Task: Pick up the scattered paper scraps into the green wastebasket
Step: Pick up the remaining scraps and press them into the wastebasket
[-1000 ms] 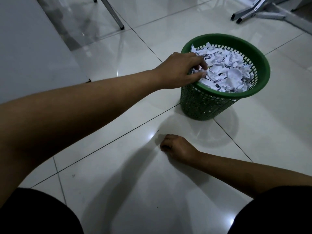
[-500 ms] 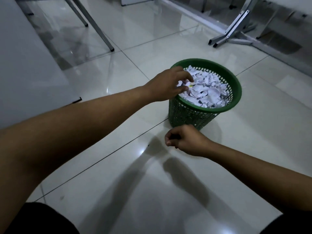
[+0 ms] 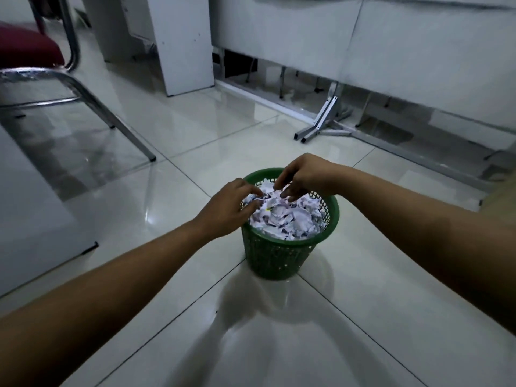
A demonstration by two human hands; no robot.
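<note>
no legible text, faint unreadable print on paper scraps [image 3: 290,219]

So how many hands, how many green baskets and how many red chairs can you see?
Hands: 2, the left hand and the right hand, both over the paper scraps
Green wastebasket: 1
Red chair: 1
Total: 4

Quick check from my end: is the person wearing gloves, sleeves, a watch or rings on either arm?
No. Both forearms are bare as far as the frame shows, with no sleeves in view. The left hand and right hand are ungloved, and no watch, band or ring is visible in this dim light.
</note>
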